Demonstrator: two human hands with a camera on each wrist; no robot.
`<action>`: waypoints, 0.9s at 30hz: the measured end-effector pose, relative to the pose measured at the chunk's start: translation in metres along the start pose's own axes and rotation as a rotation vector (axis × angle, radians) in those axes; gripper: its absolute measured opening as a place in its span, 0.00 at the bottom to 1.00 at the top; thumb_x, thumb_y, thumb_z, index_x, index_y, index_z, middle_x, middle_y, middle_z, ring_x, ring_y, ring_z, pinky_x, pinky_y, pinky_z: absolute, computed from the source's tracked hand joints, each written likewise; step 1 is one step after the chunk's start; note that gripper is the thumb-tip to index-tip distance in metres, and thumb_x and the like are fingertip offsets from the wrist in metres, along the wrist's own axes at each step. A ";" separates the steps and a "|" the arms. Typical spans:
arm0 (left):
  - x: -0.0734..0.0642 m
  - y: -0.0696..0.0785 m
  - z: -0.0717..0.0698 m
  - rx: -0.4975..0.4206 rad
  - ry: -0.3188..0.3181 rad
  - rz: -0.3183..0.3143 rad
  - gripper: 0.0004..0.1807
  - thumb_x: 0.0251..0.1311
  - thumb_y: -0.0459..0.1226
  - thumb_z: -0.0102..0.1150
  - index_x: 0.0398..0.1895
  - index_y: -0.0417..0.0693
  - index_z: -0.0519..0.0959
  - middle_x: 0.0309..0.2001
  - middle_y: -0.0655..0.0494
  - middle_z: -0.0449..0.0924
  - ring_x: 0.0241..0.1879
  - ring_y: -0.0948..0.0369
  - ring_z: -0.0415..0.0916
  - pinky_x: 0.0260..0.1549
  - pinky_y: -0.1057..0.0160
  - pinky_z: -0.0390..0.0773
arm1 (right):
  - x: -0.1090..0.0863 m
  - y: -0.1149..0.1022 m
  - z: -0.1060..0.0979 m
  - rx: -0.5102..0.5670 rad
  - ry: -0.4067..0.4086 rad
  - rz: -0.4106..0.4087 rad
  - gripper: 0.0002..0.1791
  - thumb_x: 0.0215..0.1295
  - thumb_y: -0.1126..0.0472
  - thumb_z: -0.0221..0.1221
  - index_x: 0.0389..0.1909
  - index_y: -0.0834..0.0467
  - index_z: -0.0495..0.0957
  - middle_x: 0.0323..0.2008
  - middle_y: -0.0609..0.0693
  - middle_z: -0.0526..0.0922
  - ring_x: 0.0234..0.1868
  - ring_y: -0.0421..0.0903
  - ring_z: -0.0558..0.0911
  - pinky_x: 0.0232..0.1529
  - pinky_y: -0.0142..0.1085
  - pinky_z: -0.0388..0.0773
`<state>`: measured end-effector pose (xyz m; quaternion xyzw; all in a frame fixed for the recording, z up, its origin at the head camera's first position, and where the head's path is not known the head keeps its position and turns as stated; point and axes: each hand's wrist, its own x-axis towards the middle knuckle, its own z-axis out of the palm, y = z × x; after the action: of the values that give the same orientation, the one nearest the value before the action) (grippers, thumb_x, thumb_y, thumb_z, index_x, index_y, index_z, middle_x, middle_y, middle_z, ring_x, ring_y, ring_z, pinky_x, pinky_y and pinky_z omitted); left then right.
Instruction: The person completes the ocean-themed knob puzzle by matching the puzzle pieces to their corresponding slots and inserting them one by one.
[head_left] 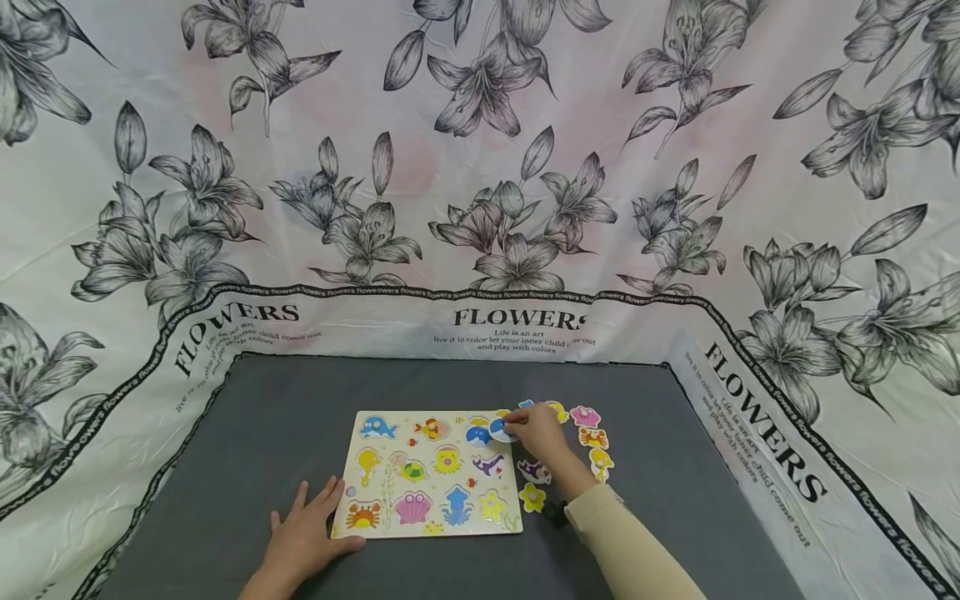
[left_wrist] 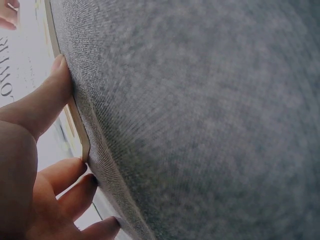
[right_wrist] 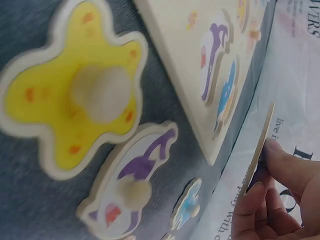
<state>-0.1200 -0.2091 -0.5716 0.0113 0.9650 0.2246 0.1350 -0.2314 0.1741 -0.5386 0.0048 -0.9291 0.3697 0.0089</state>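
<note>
A wooden peg-puzzle board (head_left: 480, 483) with sea-animal pictures lies on the dark table. My left hand (head_left: 303, 533) spreads at its lower-left corner, the thumb along the near edge and other fingertips by the left edge, as the left wrist view shows too. My right hand (head_left: 542, 429) pinches a blue-and-white puzzle piece (head_left: 501, 429) over the board's upper-right corner, beside the blue whale picture (head_left: 477, 435). In the right wrist view this piece (right_wrist: 259, 150) appears edge-on between thumb and fingers, tilted and apart from the board.
Right of the board lie several loose pieces with knobs: a yellow starfish (head_left: 532, 498), a purple-and-white piece (right_wrist: 135, 175), a pink shell (head_left: 585, 416), an orange crab (head_left: 592, 437) and a yellow seahorse (head_left: 601, 463). A flower-printed cloth (head_left: 517, 329) rises behind the table.
</note>
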 end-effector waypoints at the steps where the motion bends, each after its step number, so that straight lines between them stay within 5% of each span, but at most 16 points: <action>1: 0.000 0.000 0.000 -0.001 -0.002 -0.002 0.67 0.34 0.70 0.73 0.77 0.47 0.62 0.77 0.42 0.59 0.76 0.29 0.42 0.59 0.15 0.42 | 0.001 -0.001 0.001 0.004 0.001 0.002 0.07 0.62 0.63 0.70 0.40 0.59 0.91 0.40 0.53 0.89 0.37 0.44 0.84 0.35 0.36 0.84; 27: 0.000 -0.001 0.002 -0.007 0.014 -0.010 0.66 0.33 0.70 0.73 0.77 0.48 0.64 0.77 0.43 0.60 0.76 0.30 0.43 0.59 0.15 0.42 | 0.016 -0.010 0.035 0.052 -0.043 -0.018 0.06 0.61 0.64 0.70 0.39 0.60 0.90 0.40 0.54 0.90 0.37 0.46 0.86 0.37 0.38 0.85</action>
<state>-0.1191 -0.2093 -0.5733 0.0042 0.9651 0.2274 0.1296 -0.2474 0.1426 -0.5565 0.0212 -0.9191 0.3935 -0.0077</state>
